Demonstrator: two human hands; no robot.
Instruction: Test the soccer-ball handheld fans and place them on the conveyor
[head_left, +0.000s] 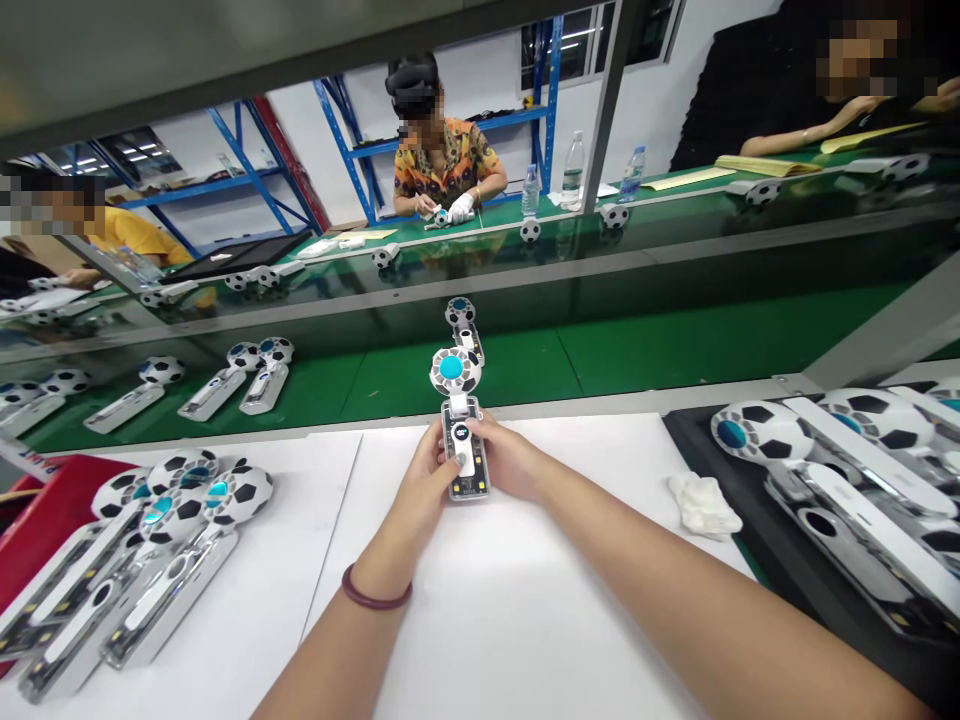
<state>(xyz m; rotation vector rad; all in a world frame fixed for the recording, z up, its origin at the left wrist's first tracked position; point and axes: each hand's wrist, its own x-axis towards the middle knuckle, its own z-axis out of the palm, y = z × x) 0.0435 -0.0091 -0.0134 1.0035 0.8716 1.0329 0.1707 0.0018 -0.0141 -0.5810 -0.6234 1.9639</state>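
Both my hands hold a handheld fan [451, 370] upright above the white worktop [480, 600]. Its round head has a black-and-white football pattern with a blue-green centre. The handle is clear, with circuitry visible inside, and a small round display is lit, seeming to read 100. My left hand [426, 470] wraps the handle's left side, thumb on the white front strip. My right hand [514, 458] grips the right side, its thumb beside the display. Just beyond, another such fan [466, 338] lies on the green belt [525, 365].
Several fans [187, 560] lie at left by a red bin [67, 500]. A black tray [694, 430] of more fans stands at right, near a crumpled white cloth [703, 505]. Across the line, a person [446, 165] handles a fan; others sit at either side.
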